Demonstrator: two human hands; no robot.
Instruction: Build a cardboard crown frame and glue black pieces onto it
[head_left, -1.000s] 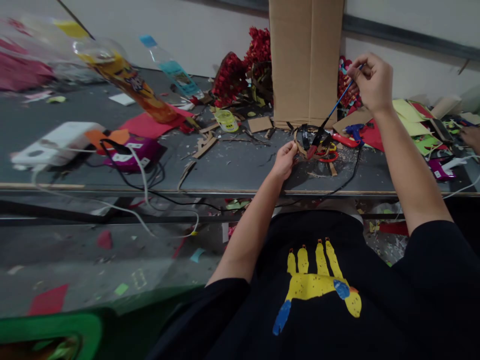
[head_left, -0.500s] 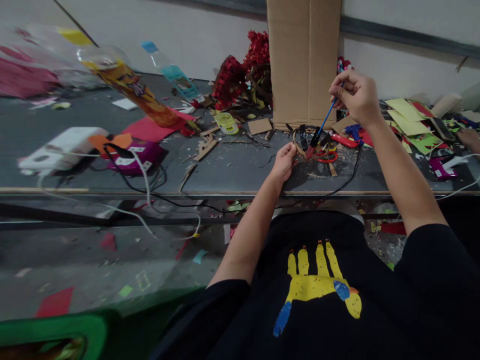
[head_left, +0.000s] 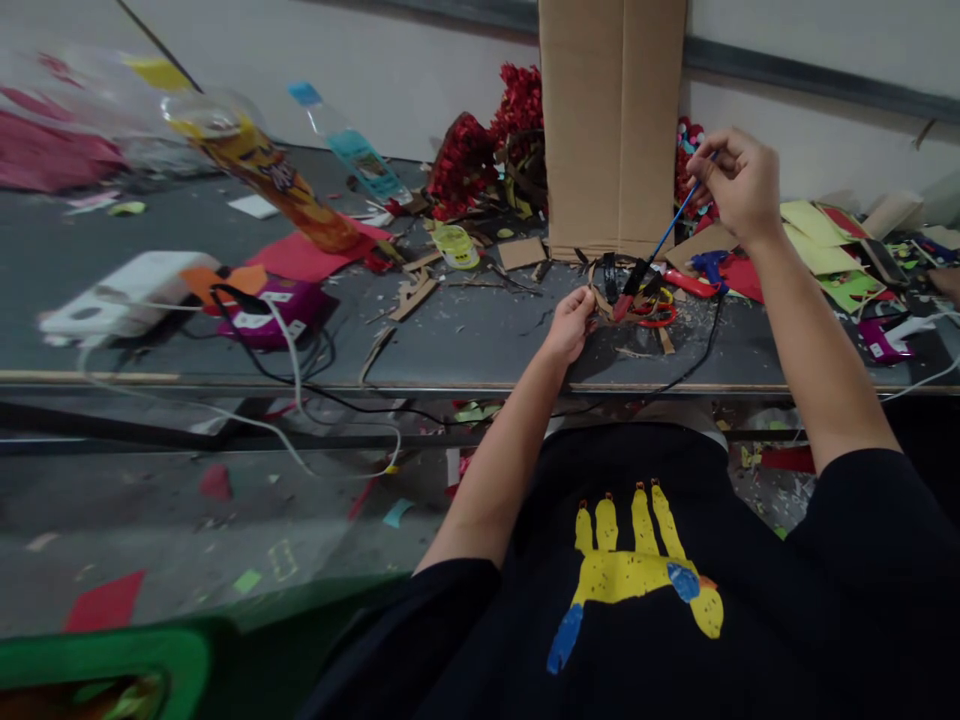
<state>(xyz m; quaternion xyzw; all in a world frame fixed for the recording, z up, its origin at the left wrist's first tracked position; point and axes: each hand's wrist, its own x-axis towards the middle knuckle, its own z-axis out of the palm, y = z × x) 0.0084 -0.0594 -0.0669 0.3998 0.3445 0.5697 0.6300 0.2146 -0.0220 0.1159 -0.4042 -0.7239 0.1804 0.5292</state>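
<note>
My left hand point(head_left: 573, 322) pinches the edge of a small ring-like piece of brown cardboard point(head_left: 598, 298) just above the workbench. Black and dark red bits show inside and beside it, too small to make out fully. Higher up on the right, my right hand point(head_left: 739, 180) is closed on a thin, straight blue stick point(head_left: 679, 215). That stick slants down to the left, and its lower end meets a black part point(head_left: 636, 276) by the cardboard ring. Red-handled scissors point(head_left: 661, 312) lie just right of the ring, partly hidden.
A tall cardboard sheet point(head_left: 615, 120) stands behind my hands. A blue glue gun point(head_left: 712, 265) lies to the right with its black cord. Leftward are a yellow-labelled jar point(head_left: 454, 246), a bottle point(head_left: 277, 180), a blue-capped bottle point(head_left: 360, 155) and a white power strip point(head_left: 127, 295). Scraps litter the bench.
My right hand has moved a little right and up, and the blue stick's upper end has gone with it. My left hand stays nearly where it was.
</note>
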